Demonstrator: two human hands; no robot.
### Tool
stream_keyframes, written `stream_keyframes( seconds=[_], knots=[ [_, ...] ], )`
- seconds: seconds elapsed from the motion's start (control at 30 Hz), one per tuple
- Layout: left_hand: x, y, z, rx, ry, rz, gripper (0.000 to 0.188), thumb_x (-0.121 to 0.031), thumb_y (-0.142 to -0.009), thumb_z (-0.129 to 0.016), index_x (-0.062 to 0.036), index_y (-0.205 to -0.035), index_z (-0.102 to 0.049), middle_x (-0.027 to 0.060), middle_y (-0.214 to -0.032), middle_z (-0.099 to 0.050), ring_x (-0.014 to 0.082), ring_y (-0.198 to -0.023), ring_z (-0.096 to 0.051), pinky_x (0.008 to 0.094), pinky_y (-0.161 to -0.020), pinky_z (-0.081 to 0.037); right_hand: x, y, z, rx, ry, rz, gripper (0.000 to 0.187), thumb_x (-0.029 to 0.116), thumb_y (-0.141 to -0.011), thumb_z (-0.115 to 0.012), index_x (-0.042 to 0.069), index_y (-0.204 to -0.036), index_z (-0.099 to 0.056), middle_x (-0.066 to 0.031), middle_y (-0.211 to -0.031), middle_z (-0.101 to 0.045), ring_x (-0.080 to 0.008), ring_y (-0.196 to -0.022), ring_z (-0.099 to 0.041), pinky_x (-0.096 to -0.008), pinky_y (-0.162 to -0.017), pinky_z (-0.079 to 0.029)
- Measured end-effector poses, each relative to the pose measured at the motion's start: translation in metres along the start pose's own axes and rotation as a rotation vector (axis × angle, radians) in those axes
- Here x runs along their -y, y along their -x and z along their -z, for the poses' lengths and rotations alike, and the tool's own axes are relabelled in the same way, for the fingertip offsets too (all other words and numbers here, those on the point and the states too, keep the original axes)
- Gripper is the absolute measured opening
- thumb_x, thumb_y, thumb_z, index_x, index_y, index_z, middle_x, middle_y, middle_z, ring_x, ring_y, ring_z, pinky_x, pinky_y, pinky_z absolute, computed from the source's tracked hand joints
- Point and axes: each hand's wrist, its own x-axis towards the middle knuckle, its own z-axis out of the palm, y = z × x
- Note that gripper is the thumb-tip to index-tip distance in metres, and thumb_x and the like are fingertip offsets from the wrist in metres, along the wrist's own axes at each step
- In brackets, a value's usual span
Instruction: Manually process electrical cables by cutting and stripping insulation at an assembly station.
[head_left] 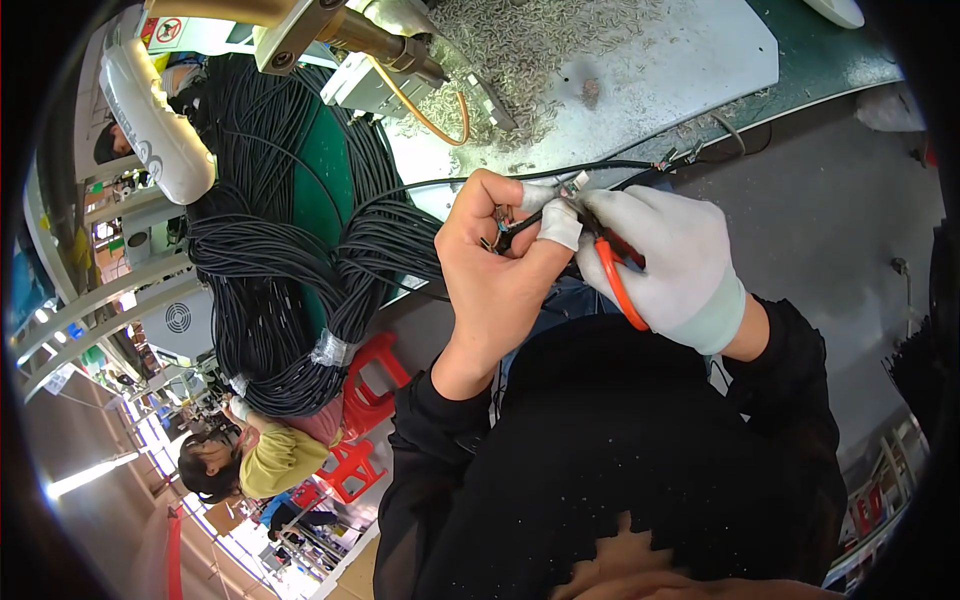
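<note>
My left hand [495, 265], with white wraps on the thumb and forefinger, pinches a black cable [522, 229]. A small pale connector [577, 184] shows at the fingertips, and short coloured wires stick out by the curled fingers. In a white glove, my right hand [685, 255] grips orange-handled pliers [620, 287]. Their jaws meet the cable end beside the left fingertips; whether they are cutters cannot be made out, since the fingers hide most of the head. More black cable [610, 165] runs behind both hands, with bare metal ends at the table's edge.
Big bundles of black cable [270, 250] hang over the green table at left. A machine head [400, 55] stands above a white board [690, 50] strewn with small metal scraps. Red stools [375, 380] and a person in yellow [280, 460] are at lower left.
</note>
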Motion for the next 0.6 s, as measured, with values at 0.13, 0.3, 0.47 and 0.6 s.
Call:
stream_keyframes(
  seconds=[0.13,0.3,0.47,0.6],
  knots=[
    [0.0,-0.003,0.008,0.034,0.161,0.148,0.017,0.003,-0.082,-0.066,-0.0019,-0.087,-0.05,-0.0034,-0.078,-0.05,-0.0015,-0.071,-0.044,0.0129,-0.056,-0.036,0.002,-0.003,0.007,0.321,-0.302,-0.27,0.016,0.014,-0.077,-0.07,0.005,-0.089,-0.063,-0.0097,-0.061,-0.055,-0.0261,-0.053,-0.056,-0.0322,-0.049,-0.042],
    [0.002,-0.003,0.011,0.045,0.198,0.153,0.019,0.004,-0.082,-0.066,-0.002,-0.089,-0.05,-0.0018,-0.082,-0.051,-0.0009,-0.074,-0.047,0.013,-0.057,-0.038,0.002,-0.004,0.008,0.345,-0.255,-0.254,0.021,0.012,-0.073,-0.072,0.005,-0.091,-0.064,-0.0081,-0.063,-0.055,-0.0246,-0.053,-0.057,-0.0315,-0.048,-0.043],
    [-0.001,-0.002,0.006,0.012,0.199,0.115,0.02,0.007,-0.081,-0.065,-0.0016,-0.09,-0.05,-0.0005,-0.087,-0.051,-0.0009,-0.074,-0.047,0.013,-0.058,-0.039,0.005,0.0,0.009,0.145,0.101,0.003,0.026,0.007,-0.071,-0.072,0.002,-0.096,-0.065,-0.009,-0.065,-0.058,-0.0237,-0.053,-0.057,-0.0296,-0.047,-0.043],
    [-0.005,-0.003,0.001,0.01,0.202,0.093,0.021,0.007,-0.08,-0.065,-0.0016,-0.09,-0.049,-0.0012,-0.084,-0.051,-0.0015,-0.072,-0.047,0.0131,-0.06,-0.04,0.002,0.004,0.008,0.13,0.039,0.024,0.027,0.007,-0.071,-0.072,0.002,-0.096,-0.065,-0.0091,-0.066,-0.059,-0.0242,-0.052,-0.058,-0.03,-0.046,-0.043]
  ],
)
